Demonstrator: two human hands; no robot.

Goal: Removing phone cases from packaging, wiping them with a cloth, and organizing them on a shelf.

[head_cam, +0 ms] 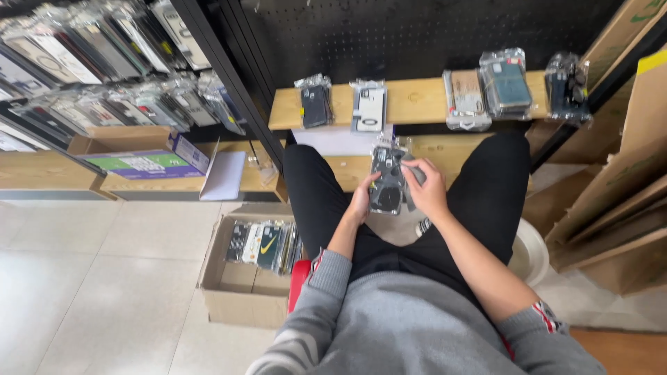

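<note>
I sit with my knees apart in black trousers. Both hands hold a stack of dark phone cases in clear plastic sleeves (386, 179) above my lap. My left hand (361, 201) grips the stack's lower left side. My right hand (425, 189) holds its right edge, fingers curled over the top. On the wooden shelf (410, 104) in front lie several bagged cases: a black one (314, 101), a white one (369, 105), and more stacks (486, 89) to the right.
An open cardboard box (240, 288) with bagged cases stands on the tiled floor at my left. Racks of hanging cases (104, 62) fill the upper left above a flat box (142, 164). Cardboard sheets (618, 180) lean at the right, beside a white stool (531, 251).
</note>
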